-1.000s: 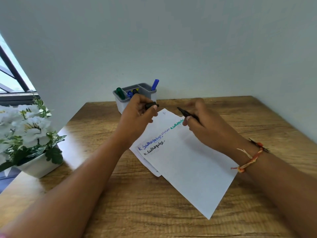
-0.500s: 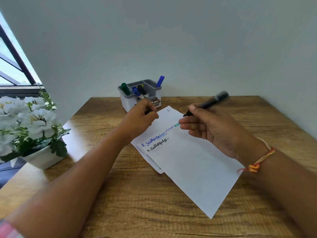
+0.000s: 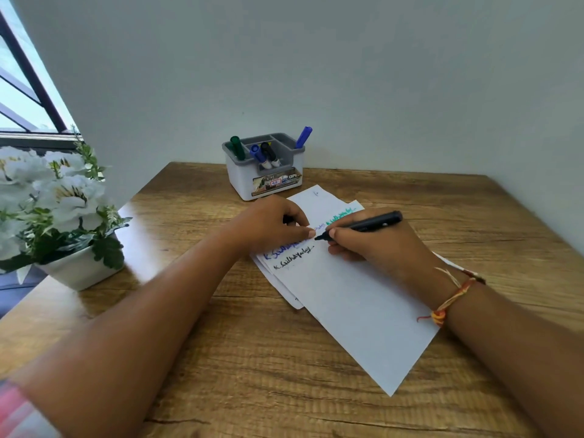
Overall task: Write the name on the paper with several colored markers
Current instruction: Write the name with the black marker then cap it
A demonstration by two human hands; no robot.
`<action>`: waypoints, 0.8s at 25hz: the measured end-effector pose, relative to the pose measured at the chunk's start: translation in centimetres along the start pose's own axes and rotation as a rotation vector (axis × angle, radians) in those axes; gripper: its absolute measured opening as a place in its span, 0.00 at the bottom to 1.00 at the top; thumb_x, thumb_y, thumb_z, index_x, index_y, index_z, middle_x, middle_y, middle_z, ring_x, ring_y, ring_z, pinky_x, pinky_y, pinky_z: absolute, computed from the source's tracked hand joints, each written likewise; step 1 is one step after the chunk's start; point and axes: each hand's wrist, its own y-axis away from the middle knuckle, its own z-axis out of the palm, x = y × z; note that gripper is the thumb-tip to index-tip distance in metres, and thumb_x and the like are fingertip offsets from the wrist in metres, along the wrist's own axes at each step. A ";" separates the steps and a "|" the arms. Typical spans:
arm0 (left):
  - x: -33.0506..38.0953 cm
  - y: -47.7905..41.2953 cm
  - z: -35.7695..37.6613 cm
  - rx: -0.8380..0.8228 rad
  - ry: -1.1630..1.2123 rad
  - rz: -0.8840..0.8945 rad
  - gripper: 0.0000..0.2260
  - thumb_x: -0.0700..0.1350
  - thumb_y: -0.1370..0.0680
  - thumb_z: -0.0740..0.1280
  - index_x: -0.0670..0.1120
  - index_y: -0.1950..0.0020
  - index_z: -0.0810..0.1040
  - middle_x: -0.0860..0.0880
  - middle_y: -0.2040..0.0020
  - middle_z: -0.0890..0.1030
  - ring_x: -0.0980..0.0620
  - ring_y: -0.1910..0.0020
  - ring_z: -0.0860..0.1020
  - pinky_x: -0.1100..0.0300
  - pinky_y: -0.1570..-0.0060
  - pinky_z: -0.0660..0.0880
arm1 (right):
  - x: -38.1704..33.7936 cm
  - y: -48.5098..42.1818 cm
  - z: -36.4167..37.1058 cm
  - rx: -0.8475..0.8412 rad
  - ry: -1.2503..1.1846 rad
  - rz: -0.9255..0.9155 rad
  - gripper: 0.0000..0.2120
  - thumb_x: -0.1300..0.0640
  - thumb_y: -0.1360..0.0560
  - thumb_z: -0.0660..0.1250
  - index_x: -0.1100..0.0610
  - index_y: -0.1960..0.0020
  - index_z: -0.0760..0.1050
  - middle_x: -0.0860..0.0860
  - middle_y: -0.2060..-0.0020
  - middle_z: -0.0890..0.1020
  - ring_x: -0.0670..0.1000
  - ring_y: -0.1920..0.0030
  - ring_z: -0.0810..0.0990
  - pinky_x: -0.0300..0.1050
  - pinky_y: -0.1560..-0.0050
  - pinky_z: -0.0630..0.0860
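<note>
The right hand (image 3: pixel 376 245) had swung the black marker (image 3: pixel 363 227) down from mid-air, fingers pinching it, tip at the paper (image 3: pixel 357 305) on the table (image 3: pixel 221 358) beside the black name. The left hand (image 3: pixel 268 226), fingers closed on its cap, steadied the sheet; writing likely resumes.

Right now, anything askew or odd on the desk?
Mostly tidy. The top paper lies diagonal to the desk edge, fanned unevenly over other sheets. One blue marker leans out of the holder. The right hand holds a black marker; nothing looks spilled or damaged.
</note>
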 end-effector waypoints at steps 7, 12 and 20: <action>0.0 -0.1 0.1 0.003 0.017 -0.012 0.08 0.57 0.28 0.73 0.56 0.52 0.81 0.55 0.59 0.80 0.56 0.61 0.76 0.63 0.62 0.72 | 0.3 -0.3 0.4 0.064 0.179 -0.050 0.02 0.57 0.29 0.77 0.52 0.57 0.88 0.48 0.62 0.89 0.51 0.57 0.87 0.53 0.50 0.85; 0.0 -0.1 0.1 -0.009 0.049 -0.017 0.08 0.55 0.27 0.73 0.56 0.50 0.81 0.56 0.57 0.80 0.56 0.60 0.77 0.63 0.60 0.74 | 0.3 -0.3 0.6 0.057 0.207 -0.026 0.02 0.54 0.28 0.76 0.52 0.58 0.87 0.49 0.64 0.88 0.51 0.59 0.88 0.52 0.49 0.85; -0.2 -0.1 0.3 -0.005 0.042 -0.010 0.09 0.55 0.27 0.73 0.56 0.49 0.82 0.56 0.57 0.80 0.55 0.59 0.77 0.61 0.60 0.75 | 0.4 -0.2 0.7 0.043 0.234 -0.031 0.01 0.56 0.29 0.76 0.52 0.59 0.87 0.46 0.64 0.88 0.42 0.66 0.84 0.39 0.64 0.81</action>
